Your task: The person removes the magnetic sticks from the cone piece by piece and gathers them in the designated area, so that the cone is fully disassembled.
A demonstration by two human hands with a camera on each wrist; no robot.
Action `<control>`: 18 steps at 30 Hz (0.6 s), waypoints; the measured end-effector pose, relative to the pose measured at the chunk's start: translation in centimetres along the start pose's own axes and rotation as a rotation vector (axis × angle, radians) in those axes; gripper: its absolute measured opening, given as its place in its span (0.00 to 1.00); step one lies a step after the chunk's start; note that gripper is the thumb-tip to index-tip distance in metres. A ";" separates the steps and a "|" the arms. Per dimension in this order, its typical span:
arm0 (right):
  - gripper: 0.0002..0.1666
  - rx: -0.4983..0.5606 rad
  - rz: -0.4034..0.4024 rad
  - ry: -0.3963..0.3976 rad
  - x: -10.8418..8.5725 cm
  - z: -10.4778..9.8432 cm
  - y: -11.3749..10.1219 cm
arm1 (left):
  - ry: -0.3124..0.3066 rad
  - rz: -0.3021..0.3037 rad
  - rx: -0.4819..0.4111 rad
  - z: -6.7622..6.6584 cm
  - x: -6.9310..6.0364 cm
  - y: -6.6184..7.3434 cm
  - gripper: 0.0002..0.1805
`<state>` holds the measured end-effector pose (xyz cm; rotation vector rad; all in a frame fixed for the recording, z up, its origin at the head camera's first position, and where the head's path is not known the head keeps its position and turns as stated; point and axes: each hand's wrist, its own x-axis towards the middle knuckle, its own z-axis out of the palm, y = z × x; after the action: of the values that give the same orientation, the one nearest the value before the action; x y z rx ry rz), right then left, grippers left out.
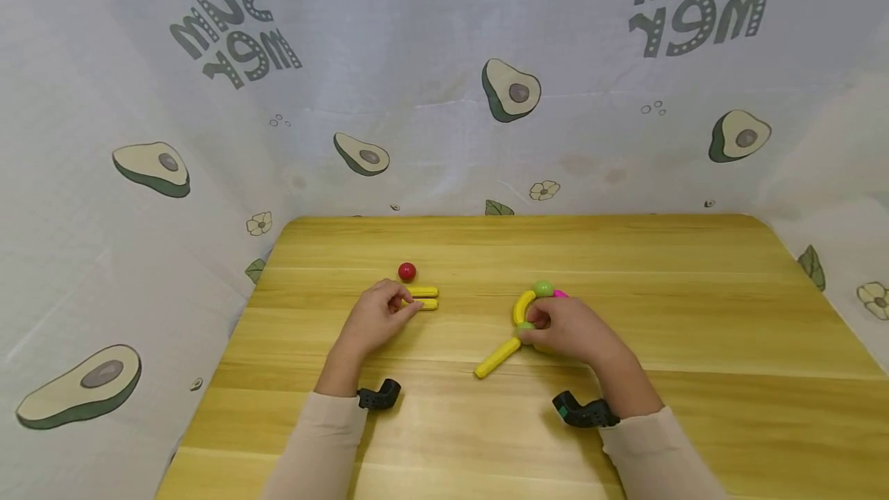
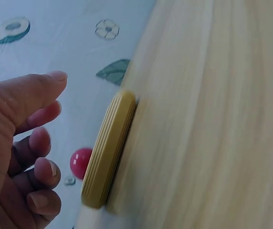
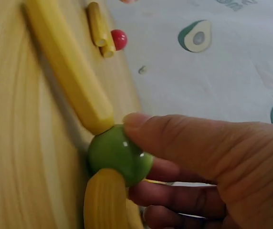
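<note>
My right hand [image 1: 572, 328] pinches a green ball [image 3: 117, 155] between thumb and fingers. A straight yellow stick [image 1: 497, 358] and a curved yellow piece [image 1: 522, 307] meet that ball. The curved piece leads up to a second green ball [image 1: 543, 288], beside which a bit of a pink piece [image 1: 561, 294] shows; the right hand hides the rest. At the left, my left hand [image 1: 375, 315] is by two short yellow sticks [image 1: 428, 292] lying side by side. In the left wrist view its loosely curled fingers are apart from the stick [image 2: 109, 148] and hold nothing.
A red ball [image 1: 407, 271] sits just behind the two short sticks. Everything lies on a wooden tabletop [image 1: 444, 423]. A white curtain [image 1: 430, 99] printed with avocados hangs behind the table and along its sides. Each wrist wears a black camera mount [image 1: 380, 394].
</note>
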<state>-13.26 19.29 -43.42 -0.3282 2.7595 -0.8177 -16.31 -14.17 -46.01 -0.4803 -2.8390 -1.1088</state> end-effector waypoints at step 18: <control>0.18 -0.036 0.047 0.034 0.2 0.7 -0.3 | -0.363 0.155 -0.004 4.2 -0.5 4.0 0.19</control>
<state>-13.19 18.61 -43.84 -0.2569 2.8047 -0.7695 -14.31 -8.74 -46.56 -0.9764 -3.0270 -1.0960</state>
